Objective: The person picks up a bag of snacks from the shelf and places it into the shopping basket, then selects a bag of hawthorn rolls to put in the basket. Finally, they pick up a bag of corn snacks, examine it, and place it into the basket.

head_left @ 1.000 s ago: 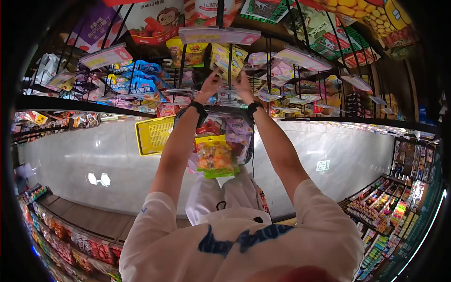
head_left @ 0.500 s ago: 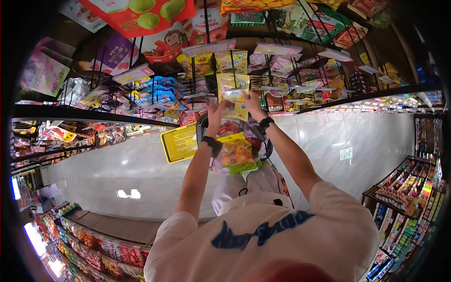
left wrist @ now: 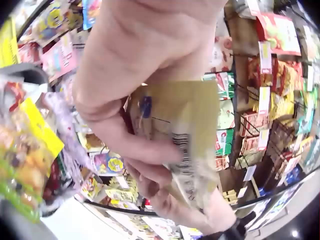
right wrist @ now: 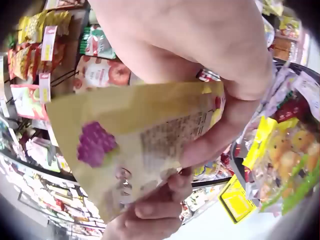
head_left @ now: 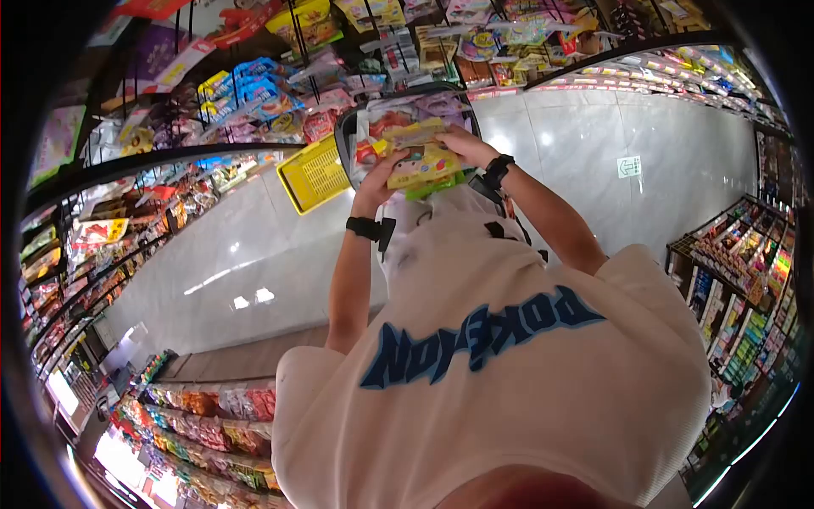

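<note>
A pale yellow snack packet (head_left: 424,161) is held between both hands in front of the body, over a dark-rimmed basket (head_left: 343,140). My left hand (head_left: 378,181) grips its left edge, and my right hand (head_left: 468,148) pinches the opposite edge. In the right wrist view, the packet's face (right wrist: 97,145) carries a purple berry picture and small print. The left wrist view shows a barcode on it, with fingers across the surface. Inside the basket lies a clear bag of orange pieces (right wrist: 290,155) with a yellow top and green bottom, beside purple packets (right wrist: 307,92).
A yellow basket (head_left: 315,176) stands on the grey tiled floor (head_left: 560,153), left of the dark one. Racks of hanging snack bags run along the front, blue packets (head_left: 250,89) among them. Another shelf (head_left: 729,246) with small goods stands at the right.
Both hands have drawn the yellow packet off the rack, down and toward the body, so it is now over the basket. The head view has tilted down.
</note>
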Demonstrator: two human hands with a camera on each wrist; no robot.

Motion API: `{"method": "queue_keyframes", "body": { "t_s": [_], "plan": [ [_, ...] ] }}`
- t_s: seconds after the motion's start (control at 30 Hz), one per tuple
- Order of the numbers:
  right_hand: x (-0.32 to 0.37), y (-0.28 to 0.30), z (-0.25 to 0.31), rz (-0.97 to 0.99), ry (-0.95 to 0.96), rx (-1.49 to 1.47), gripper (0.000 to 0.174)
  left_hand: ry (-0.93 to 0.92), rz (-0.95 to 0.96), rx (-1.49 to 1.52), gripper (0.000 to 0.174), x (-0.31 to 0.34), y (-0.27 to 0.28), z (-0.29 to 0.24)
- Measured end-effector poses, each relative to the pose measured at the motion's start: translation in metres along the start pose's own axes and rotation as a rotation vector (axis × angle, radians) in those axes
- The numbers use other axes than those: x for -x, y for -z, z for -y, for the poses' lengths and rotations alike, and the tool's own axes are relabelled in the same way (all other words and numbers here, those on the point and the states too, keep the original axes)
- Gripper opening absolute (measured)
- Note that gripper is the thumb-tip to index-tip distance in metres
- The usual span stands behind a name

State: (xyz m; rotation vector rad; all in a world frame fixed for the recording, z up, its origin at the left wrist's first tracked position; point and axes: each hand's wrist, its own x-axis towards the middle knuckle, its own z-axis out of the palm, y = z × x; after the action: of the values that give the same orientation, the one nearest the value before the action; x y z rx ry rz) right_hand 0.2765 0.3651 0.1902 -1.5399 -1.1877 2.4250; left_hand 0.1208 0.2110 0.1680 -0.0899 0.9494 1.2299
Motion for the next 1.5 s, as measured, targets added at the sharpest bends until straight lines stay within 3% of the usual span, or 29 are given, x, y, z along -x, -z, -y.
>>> {"method": "queue_keyframes", "body": {
  "t_s": [0.13, 0.4, 0.5, 0.57, 0.63, 0.73, 0.83, 1.0, 1.17, 1.2, 1.3, 1.43, 1.47, 1.5],
  "plan": [
    [-0.016, 0.046, -0.045, -0.004, -0.069, 0.254, 0.026, 0.132, -0.019, 0.013, 0.036, -0.014, -0.006, 0.046],
    [-0.021, 0.099, -0.035, 0.092, -0.223, 0.158, 0.035, 0.287, 0.059, 0.018, 0.032, -0.063, -0.024, 0.051],
    [-0.056, 0.130, -0.054, 0.129, -0.299, 0.107, 0.032, 0.183, 0.124, -0.013, 0.031, -0.060, -0.034, 0.049],
    [-0.043, 0.121, -0.036, 0.039, -0.363, 0.094, 0.030, -0.336, 0.213, -0.519, 0.033, -0.165, 0.045, 0.114],
    [-0.061, 0.145, -0.054, 0.159, -0.182, 0.290, 0.025, 0.226, -0.115, -0.005, 0.033, -0.124, -0.007, 0.089],
    [-0.062, 0.131, -0.046, -0.038, -0.321, 0.118, 0.022, 0.137, -0.114, 0.011, 0.034, -0.103, -0.029, 0.081],
    [-0.051, 0.123, -0.029, -0.021, -0.306, 0.115, 0.021, -0.059, 0.028, -0.212, 0.035, -0.095, -0.023, 0.086],
    [-0.040, 0.120, -0.023, 0.047, -0.347, -0.025, 0.027, 0.205, -0.054, -0.058, 0.042, -0.087, -0.040, 0.056],
    [-0.083, 0.122, -0.055, -0.077, -0.347, -0.105, 0.027, 0.133, 0.085, 0.046, 0.037, -0.094, -0.032, 0.057],
    [-0.106, 0.129, -0.074, -0.080, -0.278, -0.107, 0.027, 0.102, 0.101, 0.056, 0.036, -0.102, -0.024, 0.062],
    [-0.116, 0.129, -0.077, -0.120, -0.215, -0.144, 0.025, 0.020, -0.009, -0.150, 0.031, -0.121, -0.019, 0.070],
    [-0.135, 0.132, -0.084, -0.041, -0.173, -0.198, 0.021, 0.008, -0.279, -0.230, 0.035, -0.138, -0.018, 0.079],
    [-0.148, 0.137, -0.093, 0.027, -0.147, -0.241, 0.022, 0.029, -0.264, -0.264, 0.034, -0.158, 0.008, 0.095],
    [-0.149, 0.133, -0.087, 0.013, -0.162, -0.186, 0.024, 0.016, -0.306, -0.352, 0.034, -0.154, 0.000, 0.088]
  ]
}}
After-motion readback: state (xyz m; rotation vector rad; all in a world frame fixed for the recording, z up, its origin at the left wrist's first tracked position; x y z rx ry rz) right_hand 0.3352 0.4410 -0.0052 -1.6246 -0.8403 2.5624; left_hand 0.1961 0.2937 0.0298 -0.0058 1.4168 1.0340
